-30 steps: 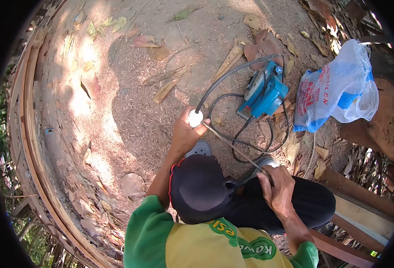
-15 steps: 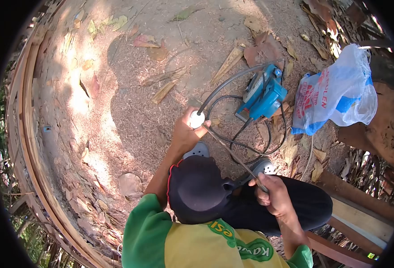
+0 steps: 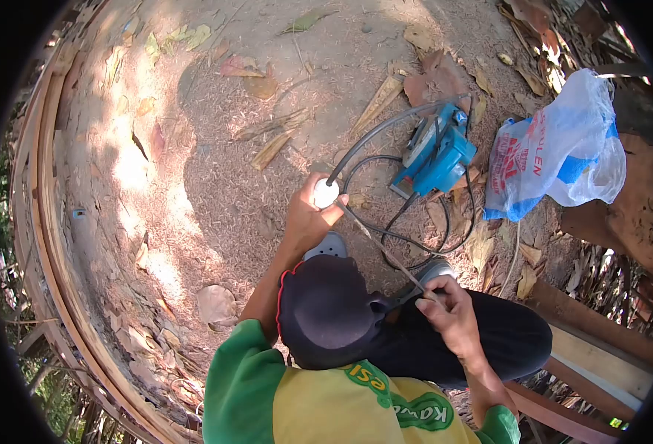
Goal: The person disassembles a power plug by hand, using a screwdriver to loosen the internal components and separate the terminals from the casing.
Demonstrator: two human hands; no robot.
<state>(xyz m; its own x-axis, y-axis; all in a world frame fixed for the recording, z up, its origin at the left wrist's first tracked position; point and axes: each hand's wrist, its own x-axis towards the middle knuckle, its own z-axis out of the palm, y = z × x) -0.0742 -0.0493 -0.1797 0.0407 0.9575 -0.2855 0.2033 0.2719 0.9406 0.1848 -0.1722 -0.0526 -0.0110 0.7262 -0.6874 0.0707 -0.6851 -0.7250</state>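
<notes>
Fingers of my left hand (image 3: 312, 211) are wrapped round a white round electrical piece (image 3: 326, 193), which has a thick black cable (image 3: 363, 140) running out of its top. From beside that piece a thin greyish cord (image 3: 382, 244) stretches down to the right. Its other end is pinched between the thumb and fingers of my right hand (image 3: 451, 314), above the dark-trousered knee (image 3: 504, 337). A blue power tool (image 3: 441, 155) lies on the ground to the right of my left hand, with black cable looped beside it.
A white and blue plastic bag (image 3: 556, 148) lies right of the tool. Wooden boards (image 3: 600, 362) are at the lower right, and long wood strips (image 3: 49, 244) curve along the left. Dry leaves (image 3: 382, 100) and shavings cover the ground. A dark cap (image 3: 330, 314) shows at the bottom centre.
My right hand has shifted slightly upward, and its fingers have changed from a fist-like hold to a looser pinch on the cord. My left hand has barely moved.
</notes>
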